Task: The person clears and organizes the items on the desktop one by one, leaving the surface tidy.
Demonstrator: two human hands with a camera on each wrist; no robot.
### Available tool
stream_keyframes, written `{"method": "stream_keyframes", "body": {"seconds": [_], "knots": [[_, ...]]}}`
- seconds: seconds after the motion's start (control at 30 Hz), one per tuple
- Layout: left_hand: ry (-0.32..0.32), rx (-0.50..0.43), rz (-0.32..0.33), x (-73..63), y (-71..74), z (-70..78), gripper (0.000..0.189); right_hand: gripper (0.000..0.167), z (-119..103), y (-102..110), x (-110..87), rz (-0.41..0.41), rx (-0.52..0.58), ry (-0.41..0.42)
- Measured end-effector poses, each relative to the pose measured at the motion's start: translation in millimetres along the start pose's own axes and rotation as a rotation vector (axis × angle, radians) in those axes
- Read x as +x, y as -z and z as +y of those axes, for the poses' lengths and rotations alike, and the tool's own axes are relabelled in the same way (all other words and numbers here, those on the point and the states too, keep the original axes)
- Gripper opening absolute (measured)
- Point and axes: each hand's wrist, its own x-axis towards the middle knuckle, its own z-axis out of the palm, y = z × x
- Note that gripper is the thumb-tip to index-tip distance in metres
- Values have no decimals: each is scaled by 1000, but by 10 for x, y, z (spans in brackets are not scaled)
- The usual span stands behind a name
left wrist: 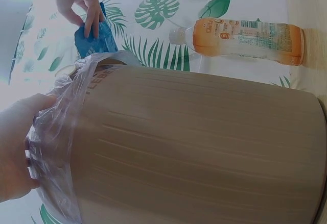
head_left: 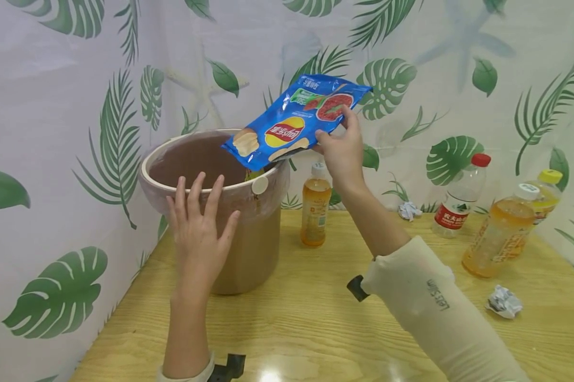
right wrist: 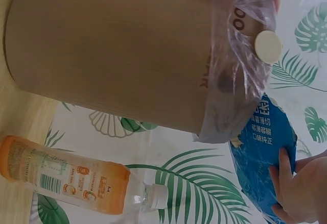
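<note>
A blue Lay's chip bag (head_left: pixel 287 122) is pinched by my right hand (head_left: pixel 344 154) near its right end. Its left end hangs over the opening of a brown trash bin (head_left: pixel 244 254), which is lined with a clear plastic bag (left wrist: pixel 56 137). In the right wrist view, the chip bag (right wrist: pixel 263 152) tilts beside the bin's rim, with thumb and fingers on it. My left hand (head_left: pixel 196 228) rests against the bin's near rim, fingers spread and straight. Something yellow-green shows inside the bin by the rim, mostly hidden.
An orange drink bottle (head_left: pixel 315 207) stands right of the bin. Farther right are a red-capped clear bottle (head_left: pixel 454 201), a white-capped orange bottle (head_left: pixel 497 233) and a yellow-capped bottle (head_left: pixel 547 196). Crumpled paper balls (head_left: pixel 504 302) lie on the wooden table (head_left: pixel 315 318). A leaf-patterned sheet (head_left: pixel 101 63) hangs behind.
</note>
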Motion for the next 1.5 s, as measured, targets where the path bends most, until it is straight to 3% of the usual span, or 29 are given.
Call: {"method": "stream_keyframes", "body": {"seconds": [0.23, 0.47, 0.97, 1.5], "knots": [[0, -3, -1, -3, 3, -3, 58, 63, 80, -105, -3, -29, -79, 51], [-2, 15, -2, 3, 1, -5, 58, 63, 140, -215, -6, -16, -230, 125], [6, 26, -28, 11, 15, -9, 57, 65, 296, -334, -76, -60, -241, 162], [-1, 9, -10, 10, 16, -19, 59, 65, 443, -405, -165, -102, -379, 335]]}}
